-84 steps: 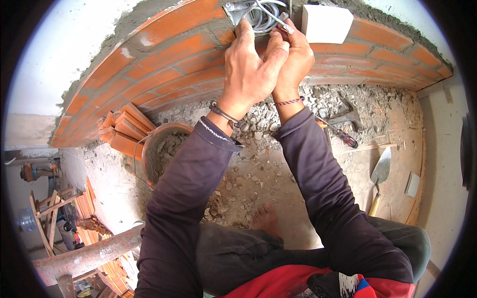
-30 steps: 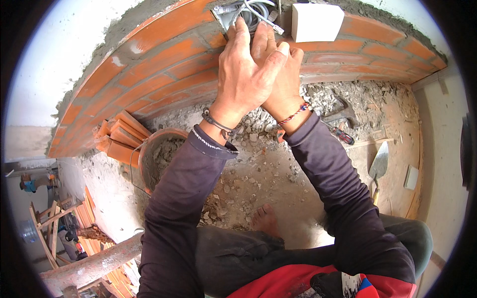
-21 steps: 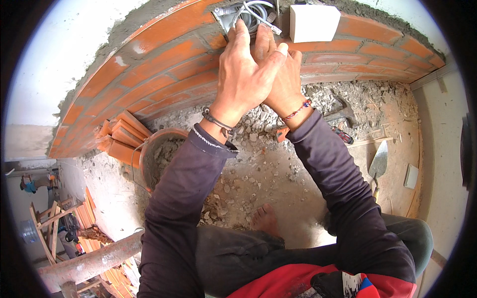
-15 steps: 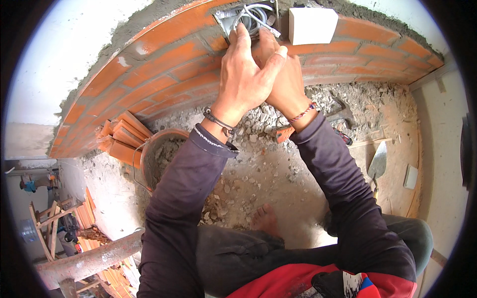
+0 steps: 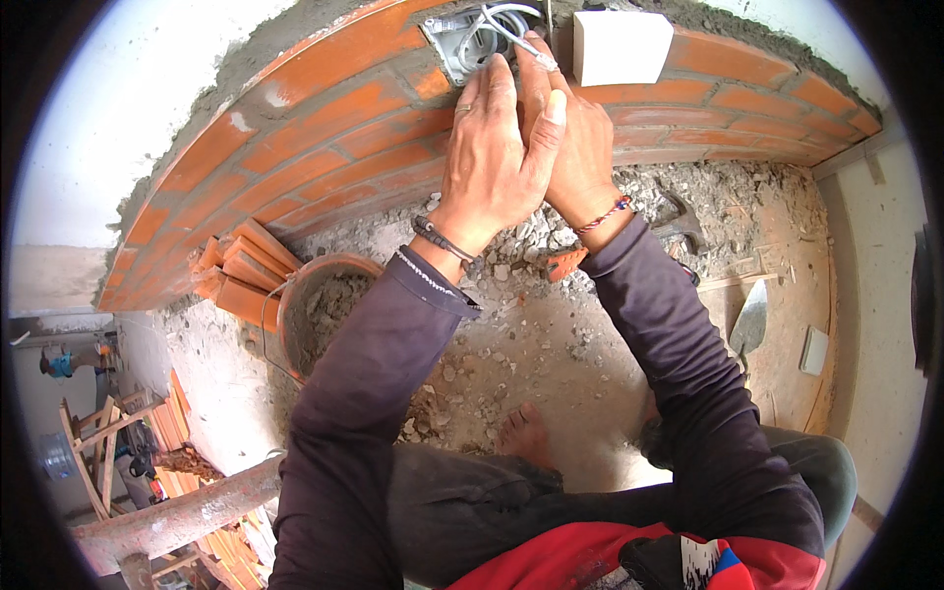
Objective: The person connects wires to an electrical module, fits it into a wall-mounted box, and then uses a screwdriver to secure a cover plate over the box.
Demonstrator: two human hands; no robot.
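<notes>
Cable (image 5: 510, 35), grey, looped, clear plug at one end: lodged in the wall box (image 5: 452, 51) at the upper edge of the brick wall (image 5: 374, 123), some strands spilling past its lower right corner. Left grip (image 5: 492, 157), bare hand, fingers nearly straight at the box's lower edge; whether clasping any strand, I cannot tell. Right grip (image 5: 575, 147), bare hand, alongside it, fingers up against the cable near the plug; hold likewise unclear to me. White square block (image 5: 621, 49), just right of the box. On the rubble-strewn floor (image 5: 551, 354): bucket (image 5: 346, 261) of grey mix, left; hammer (image 5: 680, 218) and trowel (image 5: 751, 317), right.
</notes>
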